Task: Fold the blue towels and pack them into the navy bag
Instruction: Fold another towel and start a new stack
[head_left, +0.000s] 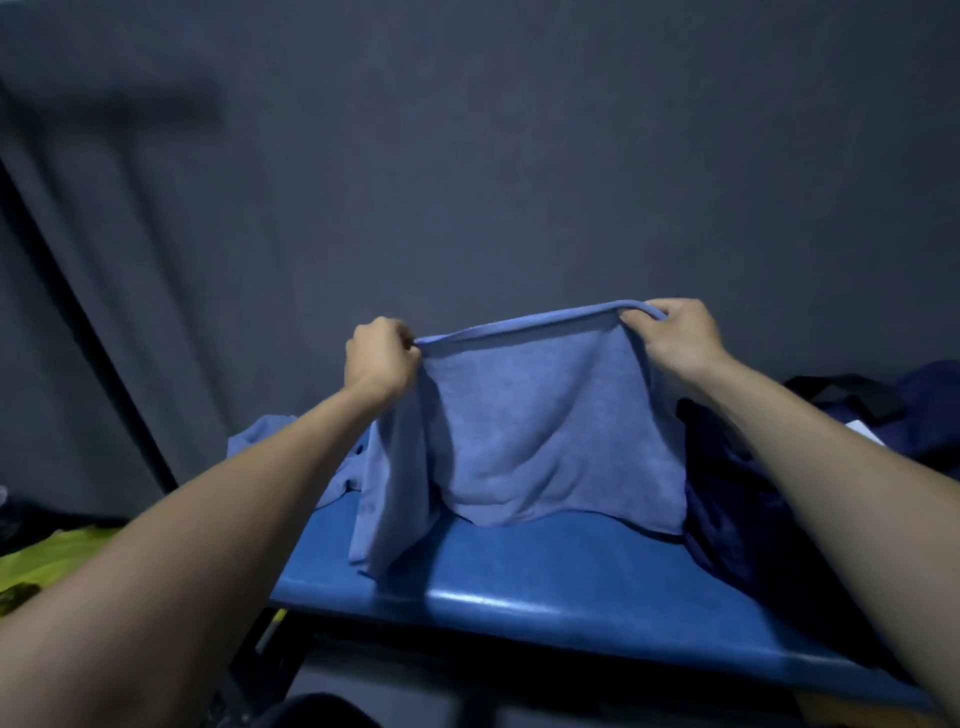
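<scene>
Towel hangs between your two hands above the blue table, its top edge running from side to side, and its lower part resting on the table surface. Your left hand pinches the left end of this edge with curled fingers, and your right hand pinches the right end, a little higher. The navy bag lies on the table just to the right of the towel, nearer to your right hand. Another blue towel lies crumpled on the table behind your left forearm. I judge folding comes first, with the bag after.
</scene>
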